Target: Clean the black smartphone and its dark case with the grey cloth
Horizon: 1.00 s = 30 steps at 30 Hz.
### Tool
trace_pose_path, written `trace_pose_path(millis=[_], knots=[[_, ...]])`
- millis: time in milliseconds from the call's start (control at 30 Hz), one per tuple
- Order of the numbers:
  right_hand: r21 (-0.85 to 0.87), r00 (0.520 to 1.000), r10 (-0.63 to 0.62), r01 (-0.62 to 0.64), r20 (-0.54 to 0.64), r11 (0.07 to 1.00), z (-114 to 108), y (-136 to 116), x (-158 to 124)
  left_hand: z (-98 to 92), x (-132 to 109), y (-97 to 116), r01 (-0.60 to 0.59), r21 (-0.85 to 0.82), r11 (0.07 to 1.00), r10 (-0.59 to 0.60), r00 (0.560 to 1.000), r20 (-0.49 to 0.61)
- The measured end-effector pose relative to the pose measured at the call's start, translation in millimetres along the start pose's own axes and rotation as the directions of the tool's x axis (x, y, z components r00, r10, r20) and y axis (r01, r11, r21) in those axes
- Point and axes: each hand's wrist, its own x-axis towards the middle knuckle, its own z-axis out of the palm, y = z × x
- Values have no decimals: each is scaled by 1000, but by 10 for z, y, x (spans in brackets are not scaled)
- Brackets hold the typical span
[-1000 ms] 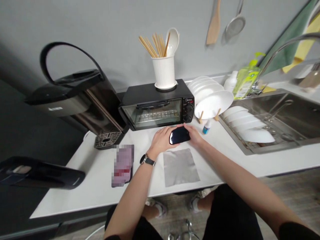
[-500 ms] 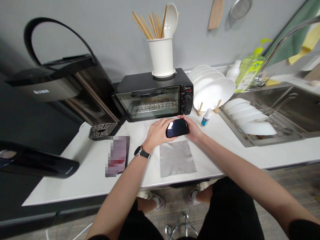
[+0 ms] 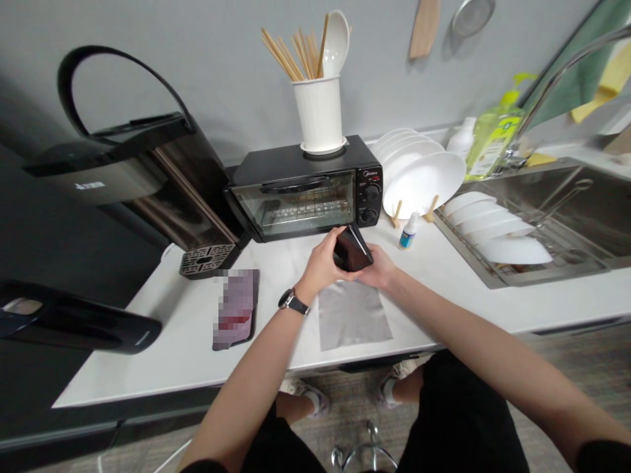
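A black smartphone (image 3: 353, 249) is tilted between my two hands, above the counter and in front of the toaster oven. My left hand (image 3: 325, 263), with a watch on its wrist, is closed around the phone's left side. Gripping its lower right corner is my right hand (image 3: 378, 266); some of its fingers are hidden behind the phone. A grey cloth (image 3: 352, 318) lies flat on the counter just below my hands. Right of them stands a small spray bottle (image 3: 408, 233) with a blue label. A blurred-out tablet or phone-like device (image 3: 237, 309) lies to the left.
The black toaster oven (image 3: 305, 197) carries a white holder (image 3: 320, 115) of chopsticks and a ladle. A drinks machine (image 3: 148, 177) stands left, with a dark cylindrical object (image 3: 83, 322) near it. Right are racked plates (image 3: 424, 184), bowls (image 3: 507, 246) and a sink (image 3: 599, 203).
The phone has turned from lying level, screen up, to a steeper, rotated tilt. Both hands have shifted their grip around it. The view has moved slightly.
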Motion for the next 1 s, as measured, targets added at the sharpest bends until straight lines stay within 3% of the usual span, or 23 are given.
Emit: trace_pose_path(millis=[133, 233, 400, 567, 800, 1000], knots=[[-31, 993, -119, 119, 2, 992, 40, -25, -20, -10, 21, 56, 67, 68, 995, -71, 995, 65], [-85, 993, -115, 112, -31, 990, -10, -110, -22, -81, 17, 39, 140, 160, 977, -156, 984, 91], [-190, 986, -167, 166, 7, 968, -51, -158, -10, -142, 8, -31, 173, 271, 947, -213, 969, 125], [-209, 974, -225, 228, 36, 951, -78, -103, 12, -135, -6, -64, 213, 277, 937, -255, 959, 125], [-189, 974, -216, 225, 69, 956, -122, -77, 24, -141, -16, -75, 222, 242, 944, -260, 955, 139], [-226, 977, -211, 212, 27, 951, -122, -97, 16, -118, -8, -91, 214, 231, 949, -250, 959, 137]])
